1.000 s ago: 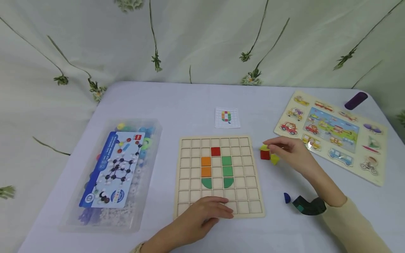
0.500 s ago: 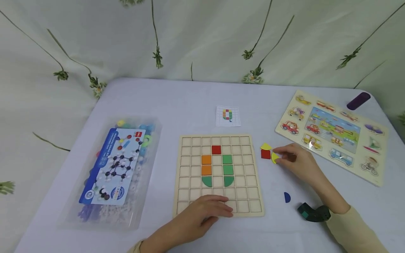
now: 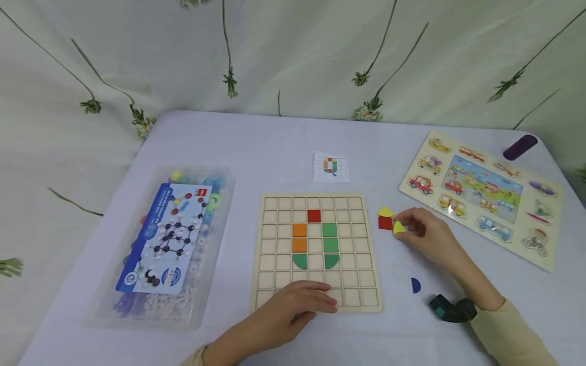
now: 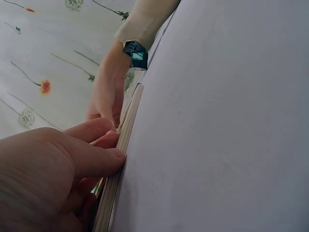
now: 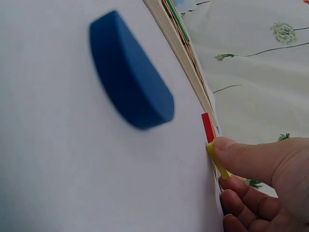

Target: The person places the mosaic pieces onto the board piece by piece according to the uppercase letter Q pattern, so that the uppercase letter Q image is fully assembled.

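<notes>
My right hand pinches a yellow rounded piece between thumb and fingers, tipped up just right of a red square. Behind that square lies another yellow piece. In the right wrist view the yellow piece stands under the thumb. My left hand rests on the front edge of the wooden grid board, its fingers loosely extended and its thumb at the board's edge. On the grid sit a red square, orange squares, green squares and green quarter-rounds.
A blue half-round lies right of the board, near the right wrist's camera. Behind the board is a pattern card. A plastic box stands left; a vehicle puzzle and a dark purple cylinder are at the back right.
My right hand has come down from above the small pieces to their right side and taken the near yellow piece, now tilted up. My left hand stays on the board.
</notes>
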`<state>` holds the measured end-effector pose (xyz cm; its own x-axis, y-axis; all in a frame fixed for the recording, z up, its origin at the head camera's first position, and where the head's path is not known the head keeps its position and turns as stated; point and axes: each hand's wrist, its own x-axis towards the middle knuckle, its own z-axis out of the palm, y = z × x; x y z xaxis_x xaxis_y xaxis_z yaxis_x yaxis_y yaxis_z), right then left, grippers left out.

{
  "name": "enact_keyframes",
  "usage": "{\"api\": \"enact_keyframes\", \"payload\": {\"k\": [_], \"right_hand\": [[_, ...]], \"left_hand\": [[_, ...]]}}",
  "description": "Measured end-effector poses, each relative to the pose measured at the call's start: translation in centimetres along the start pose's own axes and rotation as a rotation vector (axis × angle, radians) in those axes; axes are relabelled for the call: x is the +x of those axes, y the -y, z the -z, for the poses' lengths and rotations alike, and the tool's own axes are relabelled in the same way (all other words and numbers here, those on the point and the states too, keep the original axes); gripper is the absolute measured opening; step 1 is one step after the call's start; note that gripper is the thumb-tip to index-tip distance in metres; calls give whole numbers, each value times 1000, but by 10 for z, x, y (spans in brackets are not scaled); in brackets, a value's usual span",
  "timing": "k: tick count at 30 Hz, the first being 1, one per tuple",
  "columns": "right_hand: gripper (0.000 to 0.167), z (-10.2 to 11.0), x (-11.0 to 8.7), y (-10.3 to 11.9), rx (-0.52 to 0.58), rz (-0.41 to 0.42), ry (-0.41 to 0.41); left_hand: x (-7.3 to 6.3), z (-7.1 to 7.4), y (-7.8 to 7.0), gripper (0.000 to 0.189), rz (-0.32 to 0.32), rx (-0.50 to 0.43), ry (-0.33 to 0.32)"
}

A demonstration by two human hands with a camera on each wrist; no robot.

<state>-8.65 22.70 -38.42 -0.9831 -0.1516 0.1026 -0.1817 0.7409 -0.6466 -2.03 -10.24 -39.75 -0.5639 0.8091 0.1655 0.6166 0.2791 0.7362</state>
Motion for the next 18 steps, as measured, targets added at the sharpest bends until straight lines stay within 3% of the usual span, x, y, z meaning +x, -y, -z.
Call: {"api": "enact_keyframes", "payload": {"k": [7, 18], "right_hand": [[27, 5, 6, 2, -12, -20, 9], [16, 12, 10, 16, 95, 65, 8]], "left_hand": [[5, 5, 3, 39, -11, 10, 11], [1, 5, -1, 40, -16, 35, 50]]}}
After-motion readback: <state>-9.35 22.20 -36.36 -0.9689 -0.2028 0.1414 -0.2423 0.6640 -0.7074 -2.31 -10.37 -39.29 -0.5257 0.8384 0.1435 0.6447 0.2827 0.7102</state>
